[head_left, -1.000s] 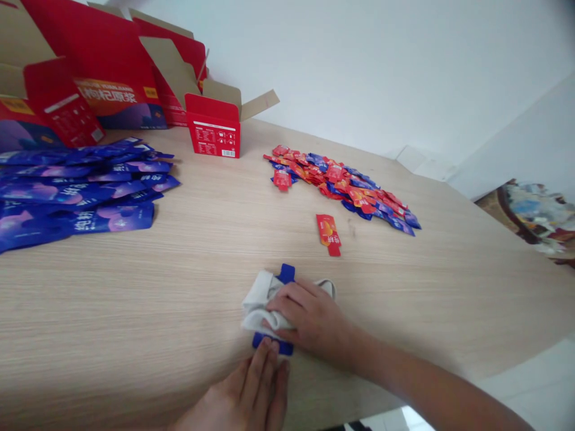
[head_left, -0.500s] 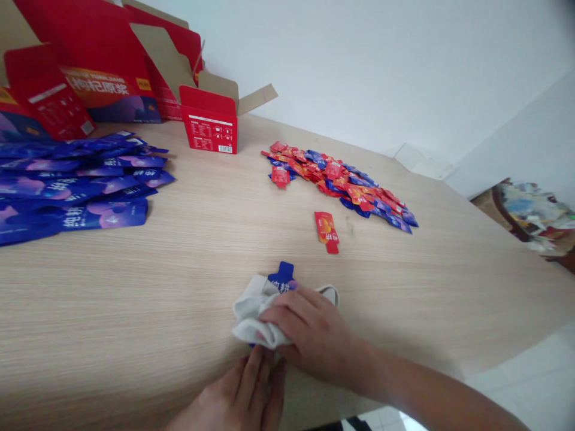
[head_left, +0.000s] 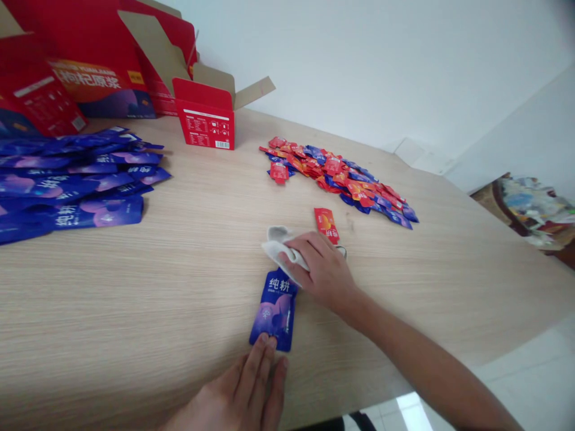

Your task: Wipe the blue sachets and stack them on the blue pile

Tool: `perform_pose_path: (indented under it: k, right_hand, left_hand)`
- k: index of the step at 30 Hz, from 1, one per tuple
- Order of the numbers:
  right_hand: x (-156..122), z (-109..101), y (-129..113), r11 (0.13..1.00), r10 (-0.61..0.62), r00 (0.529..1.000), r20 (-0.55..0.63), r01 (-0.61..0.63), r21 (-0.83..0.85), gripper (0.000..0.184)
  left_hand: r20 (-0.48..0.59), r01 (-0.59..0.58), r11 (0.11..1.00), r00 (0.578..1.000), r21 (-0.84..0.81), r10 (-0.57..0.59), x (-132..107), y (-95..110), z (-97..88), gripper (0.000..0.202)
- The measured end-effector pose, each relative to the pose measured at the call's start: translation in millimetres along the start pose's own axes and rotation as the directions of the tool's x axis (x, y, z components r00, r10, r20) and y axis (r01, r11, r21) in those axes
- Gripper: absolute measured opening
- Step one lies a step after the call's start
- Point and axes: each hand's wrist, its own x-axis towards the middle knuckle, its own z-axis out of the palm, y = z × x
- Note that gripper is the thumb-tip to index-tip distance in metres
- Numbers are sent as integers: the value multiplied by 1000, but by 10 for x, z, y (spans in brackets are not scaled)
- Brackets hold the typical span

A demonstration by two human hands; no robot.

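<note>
A blue and purple sachet [head_left: 274,311] with white lettering lies flat on the wooden table [head_left: 188,299]. The fingertips of my left hand [head_left: 245,383] press on its near end, fingers stretched out. My right hand [head_left: 323,269] is closed on a crumpled white cloth [head_left: 283,245], which covers the sachet's far, narrow end. Just beyond that hand lies a single red sachet [head_left: 325,224], its near end partly hidden.
A heap of small red and blue sachets [head_left: 341,176] lies towards the wall. Long blue sachets [head_left: 81,185] are stacked at the left. Behind them stand several red cartons [head_left: 206,120] with open flaps. The table's edge runs along the right.
My right hand and the cloth have slid away from me along the sachet to its far end, uncovering its printed front. My left hand stays at the near end.
</note>
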Motion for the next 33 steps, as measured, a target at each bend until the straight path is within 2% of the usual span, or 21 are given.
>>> perform_pose_path:
  k: [1, 3, 6, 9, 12, 16, 18, 21, 22, 24, 26, 29, 33]
  right_hand:
    - [-88, -46, -138, 999, -17, 1000, -3, 17, 47, 23]
    - [-281, -83, -401, 985, -123, 988, 95, 110, 130, 26]
    - [-468, 0, -585, 969, -211, 955, 210, 176, 173, 32]
    - [-407, 160, -445, 985, -154, 967, 204, 133, 112, 27]
    - [-165, 297, -117, 996, -84, 981, 177, 84, 7, 23]
    - [127, 302, 229, 987, -50, 983, 177, 76, -139, 20]
    - [154, 202, 215, 991, -27, 993, 113, 41, -130, 18]
    - [-4, 18, -78, 999, 16, 1000, -10, -15, 28, 17]
    - [-94, -23, -214, 996, -5, 1000, -7, 5, 85, 18]
    - [-282, -43, -461, 983, -109, 989, 98, 93, 161, 19]
    - [-418, 12, -599, 970, -187, 964, 187, 150, 193, 20]
    - [-426, 156, -533, 982, -145, 971, 190, 118, 150, 18]
    - [-139, 294, -129, 1000, -25, 989, 148, 23, 13, 16]
  left_hand:
    - [8, 2, 1000, 1000, -4, -2, 2, 6, -3, 53]
    - [26, 12, 1000, 1000, -15, -11, 12, 20, -9, 53]
    - [37, 26, 999, 999, -24, -25, 36, 30, -17, 53]
    - [17, 31, 999, 999, -13, -31, 47, 23, -24, 55]
    - [0, 19, 1000, 1000, 8, -19, 34, 15, -20, 56]
    - [-20, 21, 1000, 1000, 15, -21, 22, 5, 3, 54]
    - [-26, 23, 1000, 999, 18, -22, 27, -3, 9, 55]
    - [-33, 20, 1000, 999, 15, -20, 34, 1, 1, 54]
    - [-27, 24, 1000, 999, 12, -24, 35, 9, -4, 54]
    - [-15, 39, 999, 999, 3, -39, 34, 30, -16, 54]
    - [10, 50, 999, 999, -5, -50, 32, 49, -25, 54]
    - [2, 50, 999, 999, 5, -50, 31, 57, -17, 55]
    - [-45, 28, 999, 999, 19, -27, 30, 30, 22, 54]
